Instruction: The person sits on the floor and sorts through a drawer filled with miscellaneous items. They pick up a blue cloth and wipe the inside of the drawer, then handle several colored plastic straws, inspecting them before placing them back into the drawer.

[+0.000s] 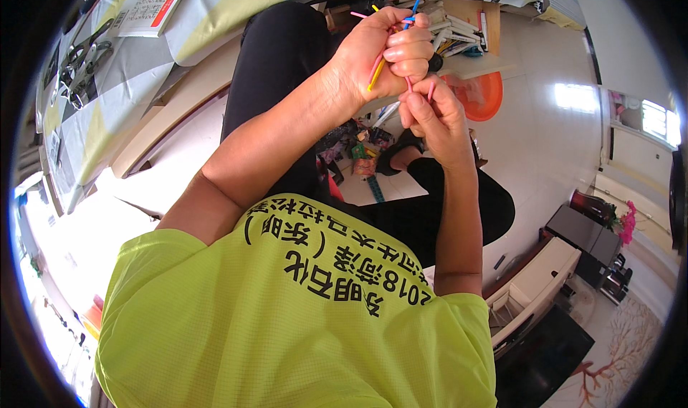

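My left hand (400, 50) is closed around a loose bunch of thin coloured sticks. A yellow stick (376, 76) and a pink one stick out below its thumb side, and the end of a blue stick (416, 6) shows above the fingers. Just below, my right hand (435, 110) pinches a thin pink piece (431, 90) between thumb and fingers. Another pink length (409, 84) runs from the left fist down to the right fingertips. Whether these two pink parts are one bent stick, I cannot tell. The fists hide the middles of the sticks.
Beyond my hands, a wooden drawer (493, 18) holds many pens (457, 29). An orange-red basin (490, 99) stands on the floor. Packets (365, 161) and a teal strip (375, 189) lie near my foot. A cloth-covered table (145, 64) at left bears a book (148, 10).
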`<control>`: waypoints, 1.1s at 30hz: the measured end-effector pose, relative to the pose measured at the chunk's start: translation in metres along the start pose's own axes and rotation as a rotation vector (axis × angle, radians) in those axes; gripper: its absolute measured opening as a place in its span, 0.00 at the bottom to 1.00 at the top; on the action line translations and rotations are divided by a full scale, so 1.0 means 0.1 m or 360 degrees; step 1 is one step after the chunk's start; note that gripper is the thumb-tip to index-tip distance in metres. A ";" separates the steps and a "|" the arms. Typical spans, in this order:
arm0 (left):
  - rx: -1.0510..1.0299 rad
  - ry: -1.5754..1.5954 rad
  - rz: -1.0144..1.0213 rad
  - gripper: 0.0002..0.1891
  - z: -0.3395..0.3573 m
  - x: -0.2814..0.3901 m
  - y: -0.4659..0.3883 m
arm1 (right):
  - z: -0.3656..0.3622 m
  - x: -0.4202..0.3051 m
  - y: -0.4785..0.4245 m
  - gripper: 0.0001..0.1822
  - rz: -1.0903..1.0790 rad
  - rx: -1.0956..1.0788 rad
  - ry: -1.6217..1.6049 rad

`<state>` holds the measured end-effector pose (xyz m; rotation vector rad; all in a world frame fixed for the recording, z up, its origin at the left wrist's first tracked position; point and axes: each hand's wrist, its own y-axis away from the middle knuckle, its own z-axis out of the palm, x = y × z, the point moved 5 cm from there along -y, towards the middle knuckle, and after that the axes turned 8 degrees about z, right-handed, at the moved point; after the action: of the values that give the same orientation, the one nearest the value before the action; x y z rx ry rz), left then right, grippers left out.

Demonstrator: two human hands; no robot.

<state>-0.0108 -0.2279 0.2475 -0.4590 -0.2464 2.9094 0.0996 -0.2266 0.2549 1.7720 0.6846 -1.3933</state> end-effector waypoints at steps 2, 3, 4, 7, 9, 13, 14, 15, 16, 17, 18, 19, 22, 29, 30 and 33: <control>0.0011 -0.0101 0.0045 0.12 -0.01 -0.01 -0.01 | -0.02 -0.01 0.01 0.08 0.0006 0.0011 0.0035; 0.0062 -0.0191 0.0103 0.11 0.00 -0.02 -0.01 | -0.04 -0.01 0.03 0.07 0.0030 0.0009 0.0044; 0.0113 -0.0280 0.0161 0.11 0.01 -0.02 -0.01 | -0.05 -0.01 0.04 0.07 0.0055 0.0008 0.0054; 0.0396 -0.0216 0.0456 0.10 0.00 0.09 -0.02 | -0.08 -0.01 0.09 0.06 -0.0032 0.0018 -0.0047; 0.0233 0.0033 0.0264 0.11 -0.04 0.15 -0.01 | -0.09 -0.06 0.11 0.04 -0.0111 0.0128 0.0046; 0.0033 -0.0195 0.0115 0.12 -0.04 0.10 -0.01 | -0.19 -0.09 0.07 0.03 -0.0481 0.0371 0.0344; 0.0044 -0.0243 0.0090 0.12 -0.05 0.07 -0.01 | -0.22 -0.10 0.06 0.04 -0.0542 0.0405 0.0427; 0.0054 -0.0291 0.0066 0.12 -0.06 0.05 -0.01 | -0.25 -0.12 0.05 0.04 -0.0605 0.0438 0.0510; 0.0063 -0.0307 0.0049 0.12 -0.06 0.03 -0.01 | -0.27 -0.14 0.06 0.04 -0.0667 0.0471 0.0594; 0.0072 -0.0334 0.0041 0.12 -0.07 0.02 -0.02 | -0.28 -0.14 0.06 0.04 -0.0661 0.0481 0.0564; 0.0081 -0.0359 0.0033 0.12 -0.07 0.02 -0.02 | -0.30 -0.14 0.06 0.04 -0.0654 0.0490 0.0533; 0.0090 -0.0385 0.0024 0.12 -0.08 0.01 -0.03 | -0.31 -0.13 0.06 0.04 -0.0647 0.0499 0.0502; 0.0102 -0.0453 -0.0017 0.12 -0.09 -0.03 -0.03 | -0.34 -0.12 0.09 0.04 -0.0639 0.0550 0.0492; 0.0237 -0.0520 -0.0131 0.12 -0.28 -0.09 0.02 | -0.40 -0.03 0.19 0.04 -0.0428 0.0588 0.0396; 0.0375 -0.0635 -0.0047 0.12 -0.29 -0.10 0.00 | -0.42 -0.04 0.20 0.04 -0.0449 0.0602 0.0355; 0.0691 -0.0708 0.0008 0.14 -0.26 -0.18 0.00 | -0.49 -0.08 0.24 0.05 -0.0212 0.0613 0.0518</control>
<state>0.0144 -0.2278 0.2283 0.2564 0.3267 2.9102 0.1435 -0.1995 0.2742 2.3292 0.7512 -1.4075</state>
